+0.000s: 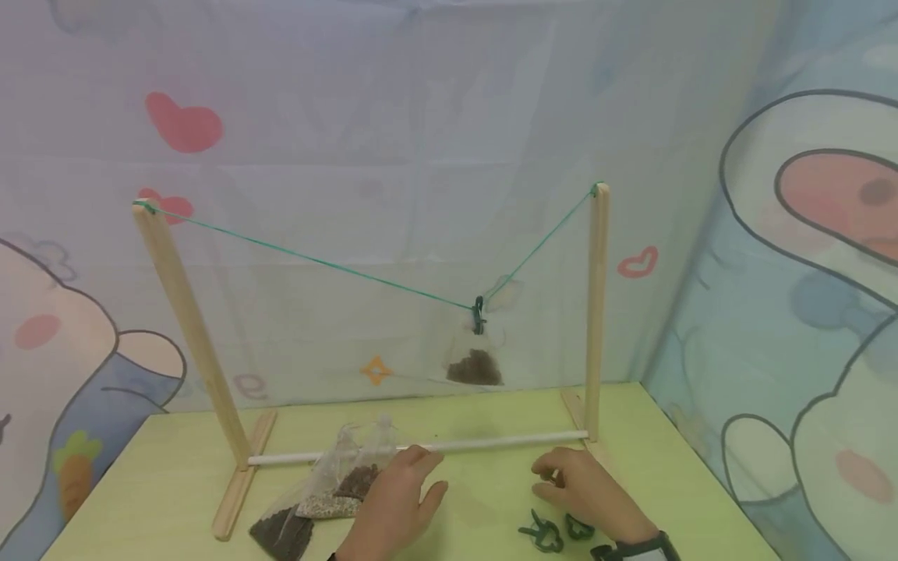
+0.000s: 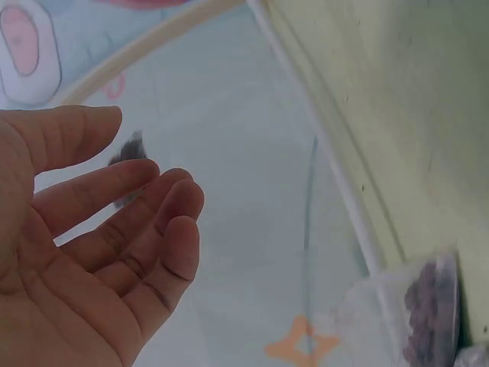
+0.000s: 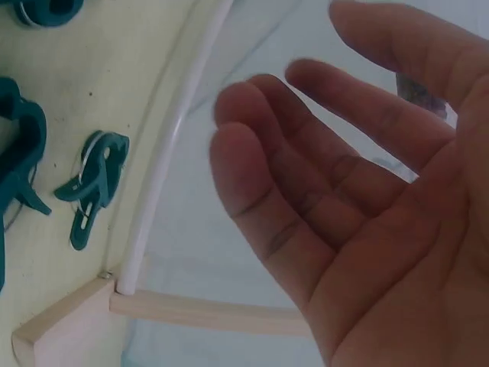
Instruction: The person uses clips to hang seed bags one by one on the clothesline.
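My left hand (image 1: 400,499) hovers over the table beside several clear plastic bags, its fingers loosely bent and its palm bare. Those bags hold black grains (image 1: 283,533), pale speckled grains (image 1: 328,508) and reddish-brown pieces (image 1: 359,481); the hand partly covers the last. My right hand (image 1: 588,489) is above the right side of the table, relaxed, with nothing in its grasp. Near it lie dark green spring clips (image 1: 546,536), one of them (image 3: 99,183) plain in the right wrist view. Another clip (image 1: 479,315) fastens a bag of brown contents (image 1: 475,368) to the sagging green string (image 1: 316,261).
Two wooden posts, left (image 1: 192,335) and right (image 1: 597,312), hold up the string. A white rod (image 1: 505,442) joins their wooden feet (image 1: 235,506) low across the yellow-green table (image 1: 673,483). Behind stands a printed cloth backdrop (image 1: 393,117).
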A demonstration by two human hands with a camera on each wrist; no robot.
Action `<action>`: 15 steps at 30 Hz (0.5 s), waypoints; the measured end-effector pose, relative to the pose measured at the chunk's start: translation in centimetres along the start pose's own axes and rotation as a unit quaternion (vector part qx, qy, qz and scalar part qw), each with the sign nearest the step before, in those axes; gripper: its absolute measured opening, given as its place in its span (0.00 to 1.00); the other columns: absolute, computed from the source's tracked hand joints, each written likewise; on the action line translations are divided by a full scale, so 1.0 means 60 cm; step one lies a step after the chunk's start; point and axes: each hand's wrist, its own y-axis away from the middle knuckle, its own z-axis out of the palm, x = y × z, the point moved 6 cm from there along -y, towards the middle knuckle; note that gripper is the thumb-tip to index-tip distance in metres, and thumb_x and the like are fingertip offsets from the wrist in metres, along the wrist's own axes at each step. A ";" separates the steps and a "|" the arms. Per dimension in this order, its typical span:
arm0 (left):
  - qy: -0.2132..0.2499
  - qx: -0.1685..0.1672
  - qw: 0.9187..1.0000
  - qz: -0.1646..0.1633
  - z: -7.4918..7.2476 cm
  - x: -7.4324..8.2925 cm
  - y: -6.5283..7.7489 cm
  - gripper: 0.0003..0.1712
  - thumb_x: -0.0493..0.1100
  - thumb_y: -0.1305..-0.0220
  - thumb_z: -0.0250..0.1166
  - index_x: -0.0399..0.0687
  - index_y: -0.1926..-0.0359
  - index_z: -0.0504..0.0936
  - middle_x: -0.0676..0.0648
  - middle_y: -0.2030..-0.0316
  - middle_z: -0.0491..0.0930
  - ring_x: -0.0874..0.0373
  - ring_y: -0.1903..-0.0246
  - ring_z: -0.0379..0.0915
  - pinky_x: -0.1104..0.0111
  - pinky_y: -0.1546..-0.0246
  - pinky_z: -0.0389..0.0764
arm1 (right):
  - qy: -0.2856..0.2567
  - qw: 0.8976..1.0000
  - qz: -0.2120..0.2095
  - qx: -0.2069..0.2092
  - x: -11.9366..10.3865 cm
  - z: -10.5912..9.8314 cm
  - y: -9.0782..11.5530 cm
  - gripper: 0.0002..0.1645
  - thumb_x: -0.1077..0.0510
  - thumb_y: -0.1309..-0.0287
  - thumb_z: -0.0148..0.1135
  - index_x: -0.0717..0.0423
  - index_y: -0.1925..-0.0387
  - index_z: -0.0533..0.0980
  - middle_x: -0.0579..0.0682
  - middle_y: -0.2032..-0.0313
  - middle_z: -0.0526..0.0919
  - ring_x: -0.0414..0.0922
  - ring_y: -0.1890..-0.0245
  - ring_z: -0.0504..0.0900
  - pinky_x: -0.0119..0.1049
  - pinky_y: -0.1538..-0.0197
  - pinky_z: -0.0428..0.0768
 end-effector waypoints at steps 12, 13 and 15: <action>-0.037 -0.097 0.994 0.017 0.096 0.040 0.000 0.20 0.42 0.34 0.73 0.40 0.44 0.86 0.50 0.56 0.82 0.63 0.60 0.77 0.76 0.61 0.81 | -0.012 0.997 -0.014 -0.072 0.014 0.046 -0.006 0.01 0.62 0.40 0.71 0.55 0.67 0.86 0.43 0.67 0.85 0.34 0.69 0.78 0.32 0.67 0.78; -0.042 -0.100 0.994 0.020 0.100 0.042 0.000 0.19 0.43 0.35 0.74 0.40 0.45 0.86 0.50 0.56 0.82 0.63 0.60 0.77 0.76 0.61 0.81 | -0.010 0.997 -0.011 -0.076 0.016 0.049 -0.006 0.01 0.62 0.42 0.72 0.54 0.67 0.86 0.42 0.67 0.85 0.34 0.69 0.77 0.33 0.67 0.78; -0.052 -0.106 0.993 0.028 0.107 0.047 0.000 0.18 0.43 0.35 0.74 0.42 0.46 0.87 0.50 0.57 0.82 0.63 0.61 0.78 0.77 0.62 0.80 | 0.001 0.997 -0.003 -0.082 0.019 0.055 -0.006 0.03 0.62 0.46 0.74 0.53 0.68 0.86 0.42 0.68 0.84 0.34 0.69 0.77 0.33 0.67 0.78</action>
